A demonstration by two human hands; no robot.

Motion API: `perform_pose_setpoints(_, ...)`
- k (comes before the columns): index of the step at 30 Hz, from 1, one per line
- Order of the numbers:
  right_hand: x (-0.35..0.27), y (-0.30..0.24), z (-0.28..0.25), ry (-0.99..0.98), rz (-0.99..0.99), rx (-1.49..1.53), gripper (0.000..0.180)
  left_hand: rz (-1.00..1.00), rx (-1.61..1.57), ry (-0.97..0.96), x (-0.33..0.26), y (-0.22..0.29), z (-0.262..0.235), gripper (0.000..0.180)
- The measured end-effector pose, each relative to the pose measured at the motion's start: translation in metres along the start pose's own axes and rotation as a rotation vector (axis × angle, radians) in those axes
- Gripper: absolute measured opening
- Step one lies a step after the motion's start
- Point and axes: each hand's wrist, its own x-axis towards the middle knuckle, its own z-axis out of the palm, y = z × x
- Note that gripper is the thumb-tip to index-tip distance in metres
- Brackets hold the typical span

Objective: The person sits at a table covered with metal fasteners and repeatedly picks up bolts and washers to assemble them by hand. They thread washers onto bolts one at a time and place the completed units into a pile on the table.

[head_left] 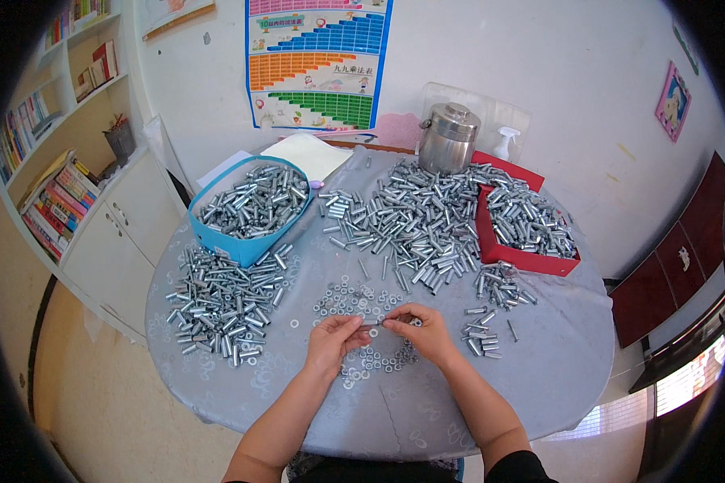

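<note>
Bright, even daylight fills the room, leaving the white wall (540, 56) pale. The strongest glare is a striped, washed-out patch (697, 374) at lower right, near dim dark-red furniture (673, 245). Highlights glint on the steel canister (449, 149) and heaped metal pieces (423, 205); shadows on the grey surface (556, 354) are soft. Fisheye distortion bends the bookcase (93, 249), black fills the corners, and the small piece (370, 323) between both hands (330, 342) lacks fine detail

My grey-covered table (431, 414) bears heaps of metal fasteners (224, 302), scattered nuts and washers (388, 362) near me, a blue container (221, 244), a red box (532, 261) and a lidded steel canister (448, 146)
</note>
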Motion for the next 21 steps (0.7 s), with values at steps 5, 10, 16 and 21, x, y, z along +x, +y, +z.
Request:
perform_pose_setpoints(5,0.001,0.001,-0.003,0.016,-0.149,-0.11,0.018,-0.084,-0.037,-0.079,0.0,0.0,0.0,0.013)
perform_pose_setpoints(10,0.005,-0.001,-0.018,-0.004,-0.057,-0.286,0.016,-0.033,-0.076,-0.045,0.0,0.001,0.0,0.013)
perform_pose_setpoints(16,0.006,0.012,-0.036,-0.024,-0.242,-0.767,0.016,-0.013,-0.067,-0.031,-0.001,0.003,0.001,0.014)
perform_pose_setpoints(21,0.004,0.02,-0.025,-0.028,-0.254,-0.818,0.016,-0.008,-0.067,-0.042,-0.001,0.003,0.001,0.014)
